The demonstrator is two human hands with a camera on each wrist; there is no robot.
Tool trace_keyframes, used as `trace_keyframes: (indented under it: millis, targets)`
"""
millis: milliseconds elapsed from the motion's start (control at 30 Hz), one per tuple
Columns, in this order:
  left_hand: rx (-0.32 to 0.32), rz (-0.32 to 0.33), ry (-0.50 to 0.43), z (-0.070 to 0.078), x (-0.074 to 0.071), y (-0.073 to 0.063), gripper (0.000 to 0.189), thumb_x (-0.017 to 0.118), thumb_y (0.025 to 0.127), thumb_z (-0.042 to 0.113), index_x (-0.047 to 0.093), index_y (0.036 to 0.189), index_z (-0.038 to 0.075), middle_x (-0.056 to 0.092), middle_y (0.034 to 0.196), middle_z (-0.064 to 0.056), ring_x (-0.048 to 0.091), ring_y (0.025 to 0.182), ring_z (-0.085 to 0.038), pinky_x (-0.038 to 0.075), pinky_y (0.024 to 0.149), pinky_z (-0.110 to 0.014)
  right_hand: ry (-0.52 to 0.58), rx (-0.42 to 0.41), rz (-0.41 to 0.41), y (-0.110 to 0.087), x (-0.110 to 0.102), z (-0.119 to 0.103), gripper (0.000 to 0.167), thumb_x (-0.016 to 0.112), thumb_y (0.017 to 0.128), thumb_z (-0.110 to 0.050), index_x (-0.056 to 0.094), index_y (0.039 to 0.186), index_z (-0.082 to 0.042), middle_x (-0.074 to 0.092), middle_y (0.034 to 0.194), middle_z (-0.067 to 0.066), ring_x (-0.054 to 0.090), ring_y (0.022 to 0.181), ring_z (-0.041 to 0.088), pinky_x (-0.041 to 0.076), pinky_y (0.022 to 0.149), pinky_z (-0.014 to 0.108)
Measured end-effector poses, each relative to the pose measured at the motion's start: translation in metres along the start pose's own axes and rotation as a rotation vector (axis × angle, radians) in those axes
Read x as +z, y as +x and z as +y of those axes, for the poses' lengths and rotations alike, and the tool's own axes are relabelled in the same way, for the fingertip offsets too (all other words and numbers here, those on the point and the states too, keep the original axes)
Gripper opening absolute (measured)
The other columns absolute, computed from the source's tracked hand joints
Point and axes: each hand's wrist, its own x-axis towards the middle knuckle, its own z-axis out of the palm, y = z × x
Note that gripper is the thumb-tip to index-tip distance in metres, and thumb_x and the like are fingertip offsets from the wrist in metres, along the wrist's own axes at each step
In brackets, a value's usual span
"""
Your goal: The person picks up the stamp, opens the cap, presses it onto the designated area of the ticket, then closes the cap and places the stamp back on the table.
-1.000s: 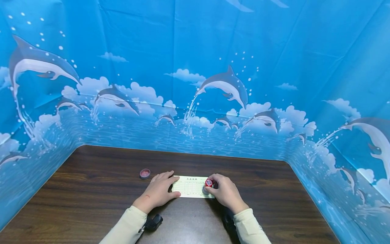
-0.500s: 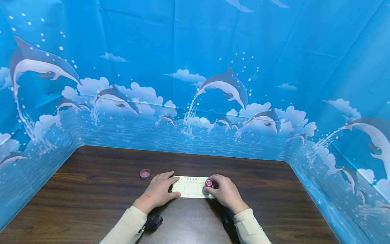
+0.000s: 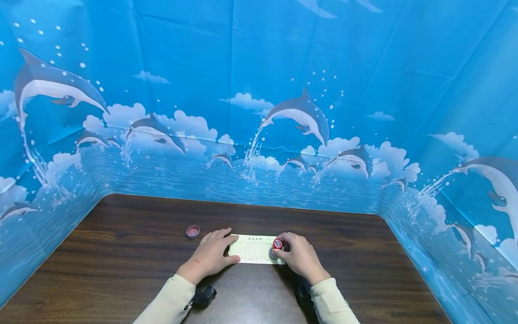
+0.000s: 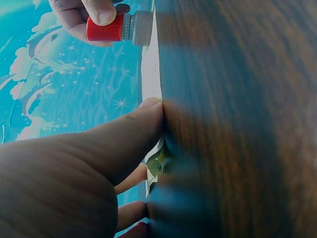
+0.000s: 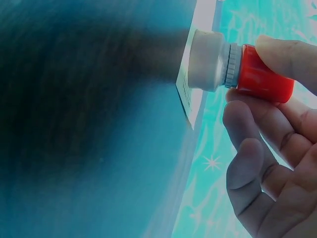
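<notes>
A pale green printed slip (image 3: 253, 249) lies flat on the dark wooden table. My left hand (image 3: 210, 252) rests at its left end, thumb and fingers spread onto the paper to hold it down. In the left wrist view the thumb (image 4: 141, 126) presses the slip's near edge. My right hand (image 3: 301, 254) pinches the red handle (image 5: 265, 74) of a stamp, whose grey round base (image 5: 207, 60) stands upright on the slip's right end. The stamp's underside is hidden against the paper.
Beyond the left hand sits a small round tin (image 3: 192, 231) with reddish contents, perhaps an ink pad or cap. The brown tabletop (image 3: 133, 252) is bordered at the back and sides by a blue dolphin-print curtain (image 3: 259, 180).
</notes>
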Motion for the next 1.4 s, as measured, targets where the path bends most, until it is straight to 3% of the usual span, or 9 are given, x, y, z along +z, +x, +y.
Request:
trace_keyframes:
  millis: [733,1033,1400]
  targets:
    - [0.002,-0.002,-0.006,-0.0003,-0.0031,0.0011,0.063,0.079,0.092,0.042,0.062,0.144,0.012,0.045,0.158,-0.018,0.039,0.147,-0.039,0.026,0.120,-0.061,0.015,0.024,-0.011,0.0010,-0.0016,-0.0025,0.019,0.085,0.086,-0.024,0.075,0.102,-0.019,0.063,0.086,-0.012,0.054,0.071,0.005,0.046,0.062,0.026]
    - [0.018,0.009,-0.019,0.0010,-0.0020,-0.0023,0.062,0.080,0.090,0.040,0.063,0.143,0.010,0.047,0.156,-0.020,0.041,0.146,-0.040,0.028,0.120,-0.061,0.078,0.003,-0.030,-0.0004,0.0004,0.0015,0.016,0.084,0.087,-0.018,0.074,0.100,-0.016,0.063,0.086,-0.009,0.054,0.071,0.006,0.048,0.063,0.024]
    - [0.019,0.015,-0.025,0.0006,-0.0035,-0.0022,0.062,0.081,0.090,0.039,0.063,0.142,0.010,0.047,0.156,-0.020,0.041,0.145,-0.041,0.028,0.118,-0.063,0.033,-0.012,-0.009,-0.0002,-0.0006,-0.0027,0.018,0.085,0.086,-0.019,0.075,0.100,-0.013,0.064,0.086,-0.008,0.054,0.072,0.006,0.047,0.063,0.025]
